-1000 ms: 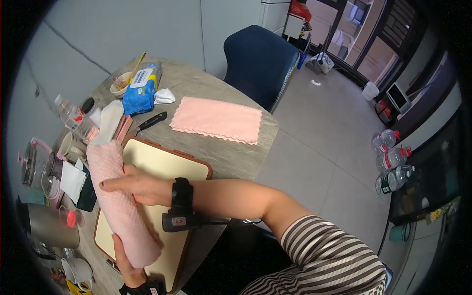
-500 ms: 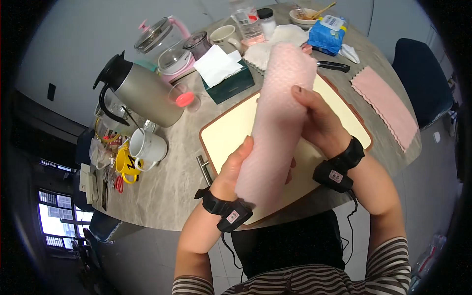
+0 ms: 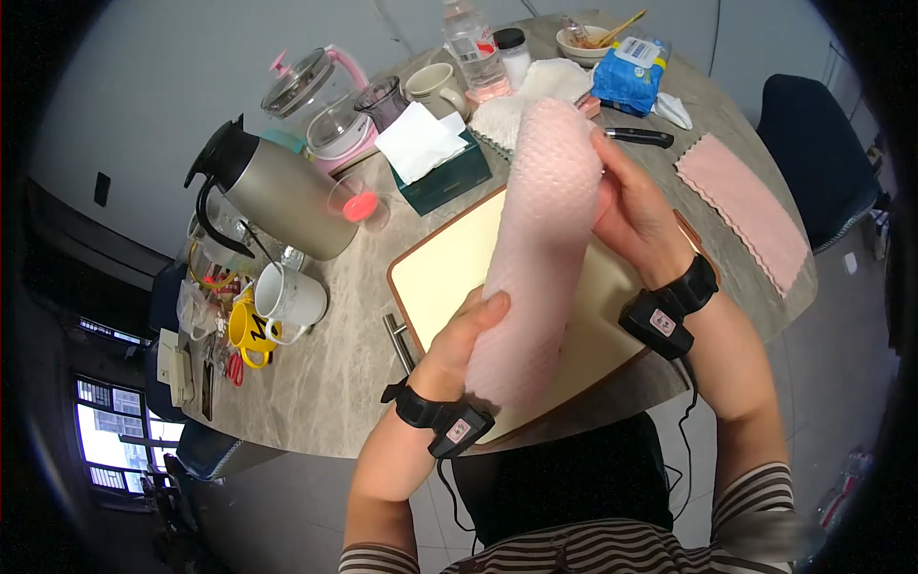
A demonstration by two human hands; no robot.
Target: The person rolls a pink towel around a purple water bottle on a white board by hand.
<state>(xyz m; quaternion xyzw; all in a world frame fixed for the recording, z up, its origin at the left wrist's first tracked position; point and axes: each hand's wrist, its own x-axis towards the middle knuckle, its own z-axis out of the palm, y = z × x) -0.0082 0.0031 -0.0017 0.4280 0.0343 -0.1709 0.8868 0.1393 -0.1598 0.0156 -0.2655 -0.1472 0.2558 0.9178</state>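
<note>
A pale grey wall point(image 3: 191, 86) spans the upper left; tiled floor point(image 3: 813, 383) shows at right. The rounded, marbled grey desk point(image 3: 344, 383) fills the middle, a dark blue chair point(image 3: 813, 143) upper right. At centre, over a brown-rimmed cream board point(image 3: 449, 253), is a dimpled pink cloth roll point(image 3: 543, 230), the left hand's point(image 3: 464, 342) grip clamped low, the right hand's point(image 3: 643, 215) high.

A rolled cloth point(image 3: 545, 210) is pale pink with an all-over dimpled pattern; a flat cloth point(image 3: 746, 210) is plain pale pink. The brown-edged board point(image 3: 445, 258) is cream, the tabletop point(image 3: 354, 368) grey-beige with marble veining. The vacuum jug point(image 3: 301, 206) is silver-beige and black, the tissue box point(image 3: 445, 182) dark green, the wipes pack point(image 3: 626, 81) mainly blue. The shirt point(image 3: 755, 491) has dark brown and white stripes.
</note>
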